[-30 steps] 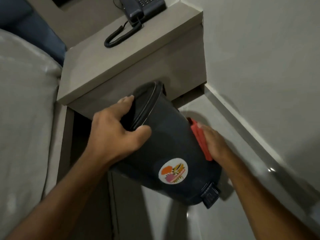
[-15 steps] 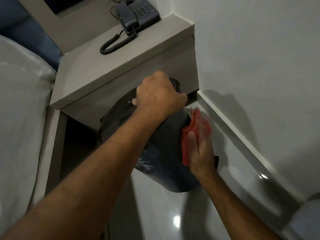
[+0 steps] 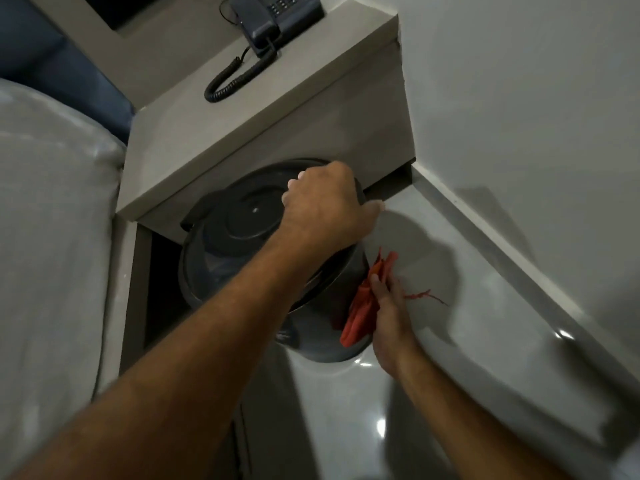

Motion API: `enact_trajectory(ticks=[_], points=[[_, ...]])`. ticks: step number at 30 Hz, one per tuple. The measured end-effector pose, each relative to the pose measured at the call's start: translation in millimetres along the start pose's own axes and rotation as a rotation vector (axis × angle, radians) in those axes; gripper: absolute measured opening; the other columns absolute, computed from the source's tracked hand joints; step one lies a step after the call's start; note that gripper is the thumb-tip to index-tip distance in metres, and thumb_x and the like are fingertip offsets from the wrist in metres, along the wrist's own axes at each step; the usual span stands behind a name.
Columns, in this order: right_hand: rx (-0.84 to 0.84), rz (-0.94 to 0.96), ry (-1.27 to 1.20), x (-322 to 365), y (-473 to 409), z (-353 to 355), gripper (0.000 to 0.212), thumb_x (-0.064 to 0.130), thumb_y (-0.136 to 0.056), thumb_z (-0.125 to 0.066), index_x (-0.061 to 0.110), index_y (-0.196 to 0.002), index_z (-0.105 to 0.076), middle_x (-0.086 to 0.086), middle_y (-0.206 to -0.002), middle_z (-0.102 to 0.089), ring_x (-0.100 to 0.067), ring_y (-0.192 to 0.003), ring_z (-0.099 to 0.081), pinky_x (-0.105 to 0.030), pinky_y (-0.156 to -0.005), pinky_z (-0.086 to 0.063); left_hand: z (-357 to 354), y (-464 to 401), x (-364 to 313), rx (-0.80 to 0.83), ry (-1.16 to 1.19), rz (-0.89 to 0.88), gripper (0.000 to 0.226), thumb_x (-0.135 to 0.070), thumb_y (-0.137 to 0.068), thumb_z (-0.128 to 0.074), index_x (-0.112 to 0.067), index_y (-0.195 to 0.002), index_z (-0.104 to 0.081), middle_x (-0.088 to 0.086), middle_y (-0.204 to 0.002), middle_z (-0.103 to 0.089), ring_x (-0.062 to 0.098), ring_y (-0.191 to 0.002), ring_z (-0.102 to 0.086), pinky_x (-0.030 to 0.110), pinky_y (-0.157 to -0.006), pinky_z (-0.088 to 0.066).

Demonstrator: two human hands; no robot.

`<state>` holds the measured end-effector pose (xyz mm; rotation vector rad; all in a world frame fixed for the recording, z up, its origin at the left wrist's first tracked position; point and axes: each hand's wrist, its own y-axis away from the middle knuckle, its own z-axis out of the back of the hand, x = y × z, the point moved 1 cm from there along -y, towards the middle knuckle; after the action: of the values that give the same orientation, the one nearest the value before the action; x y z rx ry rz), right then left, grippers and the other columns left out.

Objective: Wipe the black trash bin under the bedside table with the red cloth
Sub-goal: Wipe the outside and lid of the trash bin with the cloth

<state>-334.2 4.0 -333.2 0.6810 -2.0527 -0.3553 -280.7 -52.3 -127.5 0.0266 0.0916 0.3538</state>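
Note:
The black trash bin (image 3: 239, 251) stands on the floor in front of the bedside table (image 3: 214, 133), its round lid facing up. My left hand (image 3: 325, 206) reaches across and grips the far right rim of the lid. My right hand (image 3: 388, 306) presses the red cloth (image 3: 363, 306) flat against the bin's right side wall. A loose red thread trails from the cloth over the floor. The bin's lower wall is partly hidden behind my left forearm.
A dark telephone (image 3: 277, 15) with a coiled cord sits on the bedside table. A bed with white bedding (image 3: 45, 237) runs along the left. A white wall and skirting (image 3: 502, 254) close in on the right. Glossy floor tiles (image 3: 346, 410) lie below.
The bin has gone from tilted to upright, lid now facing up. My left hand shifted from the near rim to the far right rim. The cloth slid lower along the bin's right side.

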Motion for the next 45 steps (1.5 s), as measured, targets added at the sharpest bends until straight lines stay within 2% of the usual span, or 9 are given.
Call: enact_trajectory(ticks=[2, 4, 8, 11, 19, 26, 31, 39, 45], points=[[-0.076, -0.144, -0.136, 5.2, -5.8, -1.0, 0.020, 0.023, -0.100, -0.053, 0.018, -0.112, -0.068, -0.012, -0.092, -0.076, -0.025, -0.081, -0.074, -0.037, -0.074, -0.061, 5.2, 6.1, 12.5, 0.045, -0.031, -0.138, 0.048, -0.066, -0.074, -0.068, -0.020, -0.079, -0.055, 0.004, -0.088, -0.064, 0.017, -0.078, -0.060, 0.027, -0.065, -0.048], [-0.111, -0.283, -0.177, 11.3, -10.8, 0.4, 0.023, 0.019, -0.100, -0.049, 0.011, -0.086, -0.065, -0.011, -0.057, -0.066, -0.026, -0.048, -0.065, -0.032, -0.048, -0.057, 8.3, 10.6, 31.1, 0.211, -0.077, -0.211, 0.091, -0.077, -0.062, -0.065, -0.017, -0.129, -0.053, 0.013, -0.145, -0.048, 0.027, -0.129, -0.049, 0.037, -0.104, -0.042], [-0.170, -0.384, -0.094, 14.2, -21.3, 2.4, 0.037, -0.005, -0.097, -0.039, 0.003, -0.126, -0.060, -0.023, -0.091, -0.061, -0.035, -0.081, -0.059, -0.052, -0.088, -0.058, 9.1, 20.3, 69.5, 0.407, -0.096, -0.386, 0.136, -0.080, -0.047, -0.068, -0.032, -0.154, 0.001, -0.008, -0.164, 0.015, 0.010, -0.147, 0.019, 0.033, -0.108, 0.012], [-0.255, -0.263, -0.120, 40.0, -28.0, 9.3, 0.040, -0.004, -0.099, -0.042, 0.010, -0.134, -0.058, -0.023, -0.102, -0.065, -0.031, -0.076, -0.061, -0.034, -0.064, -0.059, -2.8, 22.3, 86.8, 0.352, -0.250, -0.430, 0.137, -0.078, -0.047, -0.066, -0.031, -0.153, 0.009, -0.011, -0.162, 0.022, 0.017, -0.145, 0.028, 0.048, -0.114, 0.012], [-0.178, -0.039, -0.164, 110.3, -32.8, 43.7, 0.064, -0.015, -0.080, -0.037, 0.021, -0.126, -0.062, -0.009, -0.093, -0.066, -0.022, -0.074, -0.065, -0.022, -0.047, -0.055, -27.4, 2.1, 48.4, 0.113, -0.114, -0.118, 0.123, -0.074, -0.052, -0.059, -0.027, -0.154, -0.011, 0.002, -0.167, 0.007, 0.032, -0.150, 0.015, 0.069, -0.114, -0.001], [-0.149, -0.013, -0.207, 101.8, -14.5, 44.5, 0.052, -0.014, -0.070, -0.047, 0.017, -0.106, -0.071, -0.023, -0.106, -0.067, -0.033, -0.083, -0.067, -0.053, -0.096, -0.054, 4.9, -9.4, 32.8, 0.189, 0.510, -0.032, 0.095, -0.081, -0.063, -0.062, -0.025, -0.139, -0.046, 0.014, -0.154, -0.036, 0.038, -0.147, -0.023, 0.058, -0.115, -0.030], [-0.129, 0.065, -0.192, 99.1, -8.0, 48.0, 0.049, -0.011, -0.076, -0.050, 0.029, -0.097, -0.070, -0.014, -0.100, -0.072, -0.027, -0.079, -0.069, -0.031, -0.058, -0.061, -11.6, 61.2, 104.2, 0.195, -0.327, -0.391, 0.144, -0.094, -0.048, -0.054, -0.029, -0.152, 0.022, 0.008, -0.164, 0.021, 0.028, -0.149, 0.023, 0.052, -0.120, 0.002], [-0.133, 0.148, -0.184, 93.5, 6.6, 47.4, 0.043, 0.012, -0.102, -0.050, 0.022, -0.143, -0.055, -0.009, -0.137, -0.065, -0.028, -0.124, -0.063, -0.051, -0.113, -0.043, -15.6, 73.2, 85.9, -0.002, -0.111, -0.242, 0.116, -0.072, -0.057, -0.050, -0.026, -0.156, -0.009, 0.010, -0.165, -0.011, 0.032, -0.151, -0.007, 0.062, -0.118, -0.016], [-0.241, 0.269, -0.065, 97.2, 31.8, 52.5, 0.027, 0.019, -0.105, -0.048, 0.037, -0.115, -0.066, 0.007, -0.119, -0.070, -0.016, -0.114, -0.067, -0.050, -0.111, -0.046, 10.4, 80.9, 97.4, -0.178, 0.114, -0.055, 0.096, -0.067, -0.062, -0.058, -0.024, -0.144, -0.036, 0.003, -0.130, -0.062, 0.027, -0.117, -0.061, 0.045, -0.094, -0.054]])
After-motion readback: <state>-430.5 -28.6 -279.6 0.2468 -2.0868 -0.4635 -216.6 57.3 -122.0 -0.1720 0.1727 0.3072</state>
